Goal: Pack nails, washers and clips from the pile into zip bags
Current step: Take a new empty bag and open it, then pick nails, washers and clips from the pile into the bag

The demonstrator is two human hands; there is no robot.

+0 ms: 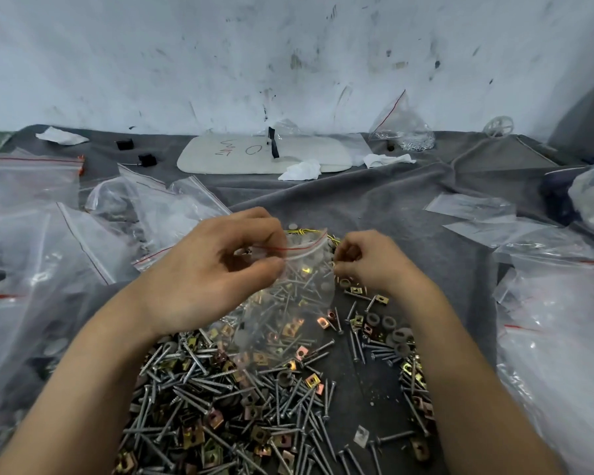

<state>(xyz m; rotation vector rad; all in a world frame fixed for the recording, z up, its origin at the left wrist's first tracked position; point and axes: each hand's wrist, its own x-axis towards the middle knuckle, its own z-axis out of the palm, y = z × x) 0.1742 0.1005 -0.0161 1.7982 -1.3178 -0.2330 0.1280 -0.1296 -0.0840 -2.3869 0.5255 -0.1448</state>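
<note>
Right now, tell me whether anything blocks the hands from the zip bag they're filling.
Nothing visible does. The left hand and right hand already pinch the zip bag at its mouth, above the pile.

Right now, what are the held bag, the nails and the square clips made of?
The bag: thin clear plastic film, glossy and crinkled, with a red zip line. The nails: probably steel, dull silver-grey with slim shanks. The clips: likely plated metal, judging by their yellow-gold, iridescent sheen.

My clear zip bag [299, 269] with its red strip hangs upright above the pile [240, 399] of nails, clips, washers.
</note>
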